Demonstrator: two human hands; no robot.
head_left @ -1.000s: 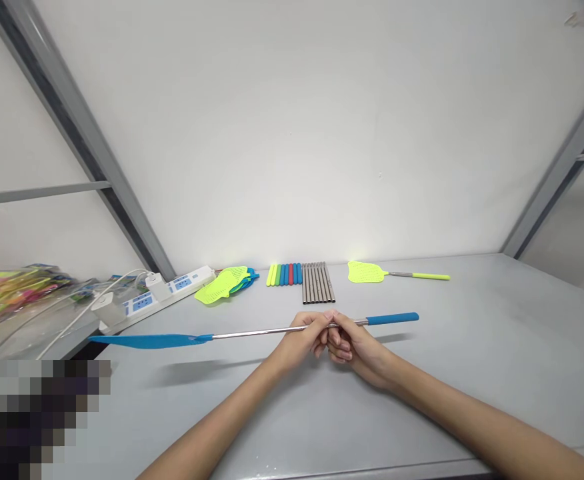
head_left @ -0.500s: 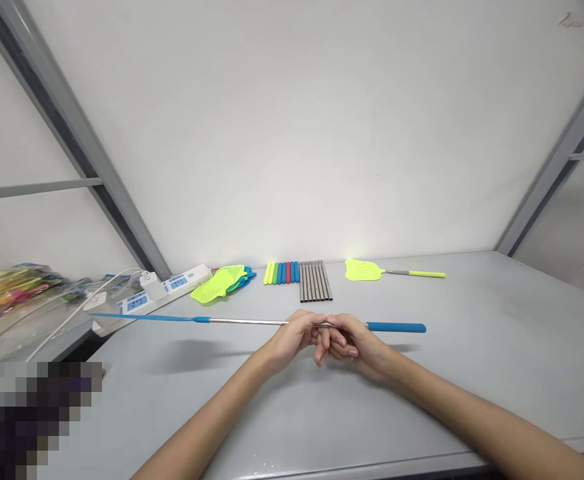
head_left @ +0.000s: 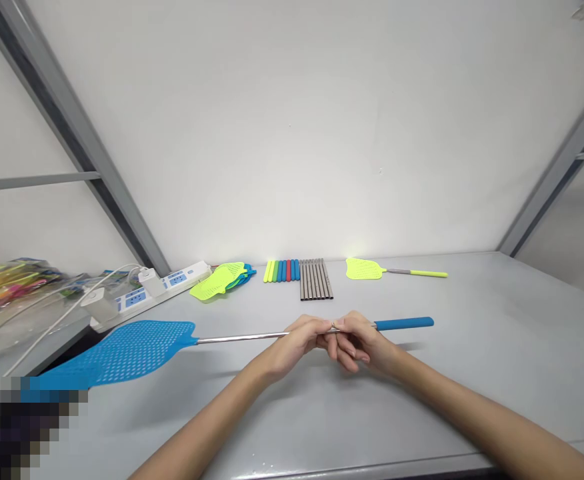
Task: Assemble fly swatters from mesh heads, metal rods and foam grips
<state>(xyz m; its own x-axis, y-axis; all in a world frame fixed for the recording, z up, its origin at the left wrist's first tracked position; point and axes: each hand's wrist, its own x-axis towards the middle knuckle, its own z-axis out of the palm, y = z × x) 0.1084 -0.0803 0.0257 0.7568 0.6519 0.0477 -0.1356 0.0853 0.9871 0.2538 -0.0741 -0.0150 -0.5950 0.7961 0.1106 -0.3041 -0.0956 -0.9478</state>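
Above the table, a blue fly swatter [head_left: 145,347] lies crosswise in both hands. Its perforated head is at the left with the face showing, joined to a thin metal rod, and its blue grip extends to the right. My left hand [head_left: 302,340] pinches the metal rod near the middle. Close beside it, my right hand [head_left: 359,337] is closed on the rod next to the blue grip. The thumbs nearly meet, and some fingers are hidden beneath the rod. The far-left edge of the swatter head is covered by pixelation.
Along the wall lie yellow and blue swatter heads [head_left: 219,280], several coloured grips [head_left: 282,271], metal tubes [head_left: 316,279] and a yellow fly swatter [head_left: 365,269]. A white power strip [head_left: 159,293] with plugs and cables stands left, beside plastic-bagged items [head_left: 15,283].
The blue swatter has turned about its rod, so its head shows its face instead of its edge. The head end has dropped slightly, and the grip end has risen a little. Both hands keep their hold.
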